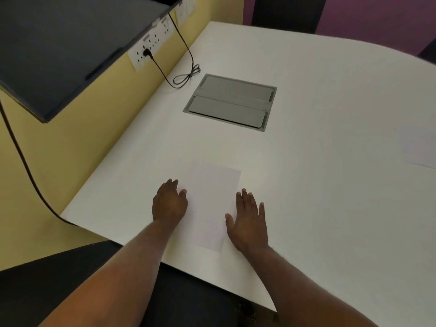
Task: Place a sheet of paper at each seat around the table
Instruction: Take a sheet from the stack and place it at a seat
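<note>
A white sheet of paper point(212, 204) lies flat on the white table point(330, 185), lower centre of the frame, near the table's near edge. The left hand point(168, 204) rests at its left edge, fingers loosely curled, holding nothing. The right hand point(247, 220) lies flat at its right edge, fingers spread. A second sheet point(418, 147) shows at the far right. To finish well, square the sheet to the edge, then lift both hands straight off. No readable writing or brand appears anywhere.

A second sheet of paper point(418, 149) is cut off by the right edge, its outline faint.
</note>
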`<act>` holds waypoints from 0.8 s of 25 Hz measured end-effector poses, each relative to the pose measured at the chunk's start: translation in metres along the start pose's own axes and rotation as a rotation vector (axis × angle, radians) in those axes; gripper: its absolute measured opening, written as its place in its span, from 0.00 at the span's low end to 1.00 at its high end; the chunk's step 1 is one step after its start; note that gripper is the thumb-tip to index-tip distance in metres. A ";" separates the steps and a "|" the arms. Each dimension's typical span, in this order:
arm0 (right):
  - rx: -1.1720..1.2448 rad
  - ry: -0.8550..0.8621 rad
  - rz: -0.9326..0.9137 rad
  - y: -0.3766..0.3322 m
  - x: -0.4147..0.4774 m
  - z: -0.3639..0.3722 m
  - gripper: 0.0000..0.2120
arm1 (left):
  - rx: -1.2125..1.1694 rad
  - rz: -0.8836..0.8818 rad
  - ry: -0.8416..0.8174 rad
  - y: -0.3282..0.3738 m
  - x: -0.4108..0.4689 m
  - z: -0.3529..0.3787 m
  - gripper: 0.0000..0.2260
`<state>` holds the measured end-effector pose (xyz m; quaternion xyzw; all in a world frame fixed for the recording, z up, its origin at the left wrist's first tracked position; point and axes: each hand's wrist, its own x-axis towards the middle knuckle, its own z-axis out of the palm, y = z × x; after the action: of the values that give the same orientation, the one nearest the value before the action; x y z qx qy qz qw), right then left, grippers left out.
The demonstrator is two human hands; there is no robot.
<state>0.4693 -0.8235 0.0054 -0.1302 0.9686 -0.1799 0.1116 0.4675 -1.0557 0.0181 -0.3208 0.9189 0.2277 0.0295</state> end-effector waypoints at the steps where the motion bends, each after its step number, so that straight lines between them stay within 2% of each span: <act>1: -0.005 0.000 -0.012 0.001 -0.004 -0.011 0.34 | 0.013 0.017 -0.004 0.006 -0.008 -0.007 0.24; 10: -0.026 0.078 -0.089 0.010 -0.040 -0.105 0.36 | 0.025 0.062 0.059 0.056 -0.092 -0.071 0.26; 20: -0.016 0.219 -0.086 0.035 -0.101 -0.188 0.37 | 0.036 0.226 0.164 0.110 -0.177 -0.109 0.27</act>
<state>0.5075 -0.7023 0.1803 -0.1522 0.9699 -0.1900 -0.0037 0.5516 -0.9252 0.1949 -0.2321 0.9524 0.1862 -0.0660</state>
